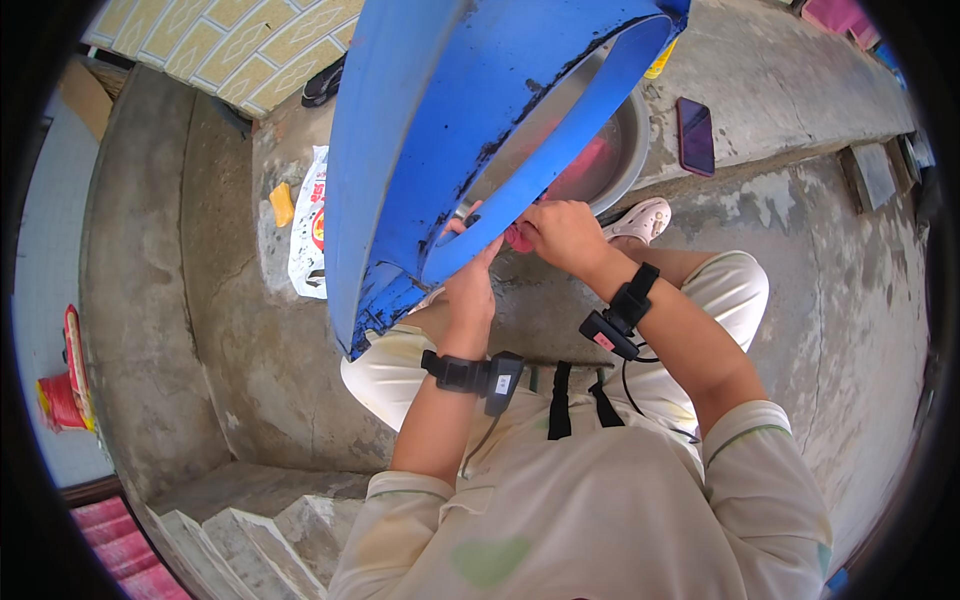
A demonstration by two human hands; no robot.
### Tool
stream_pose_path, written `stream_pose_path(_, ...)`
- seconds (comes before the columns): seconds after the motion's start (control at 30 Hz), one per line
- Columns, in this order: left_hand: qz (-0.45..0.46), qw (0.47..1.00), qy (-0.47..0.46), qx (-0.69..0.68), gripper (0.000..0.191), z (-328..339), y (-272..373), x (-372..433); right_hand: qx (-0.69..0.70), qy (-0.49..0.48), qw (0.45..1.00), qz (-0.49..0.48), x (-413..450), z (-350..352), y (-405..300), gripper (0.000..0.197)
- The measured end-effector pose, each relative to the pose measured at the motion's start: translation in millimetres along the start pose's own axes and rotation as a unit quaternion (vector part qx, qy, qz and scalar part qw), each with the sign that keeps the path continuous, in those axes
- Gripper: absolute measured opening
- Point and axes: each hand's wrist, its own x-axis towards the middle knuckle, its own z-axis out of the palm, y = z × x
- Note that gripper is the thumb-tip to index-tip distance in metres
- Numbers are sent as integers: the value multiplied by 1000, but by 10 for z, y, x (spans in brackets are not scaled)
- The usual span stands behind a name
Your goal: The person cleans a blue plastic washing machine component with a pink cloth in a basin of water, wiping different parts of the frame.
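A large blue plastic shell (420, 150), with a long oval opening and black grime along its seams, stands tilted in front of me. My left hand (474, 281) grips the lower end of the strip (555, 157) bordering that opening, and some fingertips show through the gap. Bunched in my right hand (566, 234) is a pinkish-red cloth (517, 238), held close to the strip's outer edge. Behind the shell, partly hidden by it, sits a metal basin (639, 142) of water with a pink item (585, 169) in it.
A smartphone (696, 136) lies on the concrete ledge right of the basin. On the left are a yellow soap bar (282, 205) and a printed plastic bag (306, 232). A black shoe (324, 82) rests by the tiled wall (247, 45). Concrete steps (247, 547) descend at lower left.
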Motion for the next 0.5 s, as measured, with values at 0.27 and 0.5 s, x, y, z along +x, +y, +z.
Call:
stream_pose_path(0.27,-1,999,-8,-34,24,11,-19,-25,-35,22,999,14,-45,81,89,9)
stream_pose_path(0.5,8,1000,21,-6,24,51,-59,-41,-12,-7,999,41,-53,-21,-99,10)
